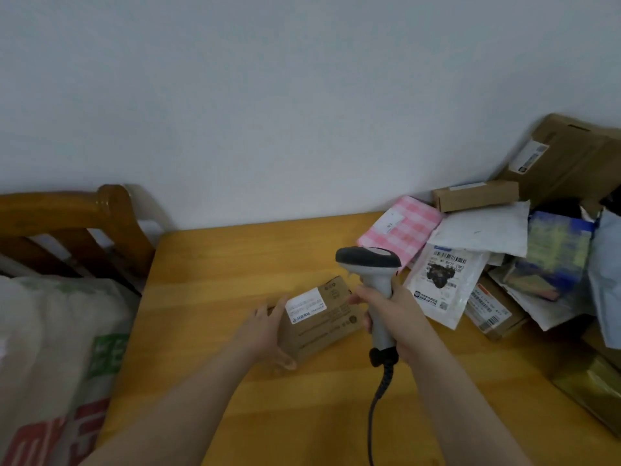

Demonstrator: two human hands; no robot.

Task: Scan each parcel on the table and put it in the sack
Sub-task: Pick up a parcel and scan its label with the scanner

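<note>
A small brown cardboard parcel [322,319] with a white label lies on the yellow wooden table [215,270]. My left hand [265,334] grips its left end, thumb under the near edge. My right hand [389,314] holds the handle of a grey barcode scanner [369,264], whose dark head sits just above and to the right of the parcel. The scanner's coiled cable hangs down toward me. The white woven sack [57,358] with red and green print stands at the left, beside the table.
A heap of parcels fills the table's right side: a pink checked bag [403,227], a white labelled mailer [443,284], brown boxes [477,195], a large box [564,156] against the wall. A wooden chair back [84,216] stands behind the sack.
</note>
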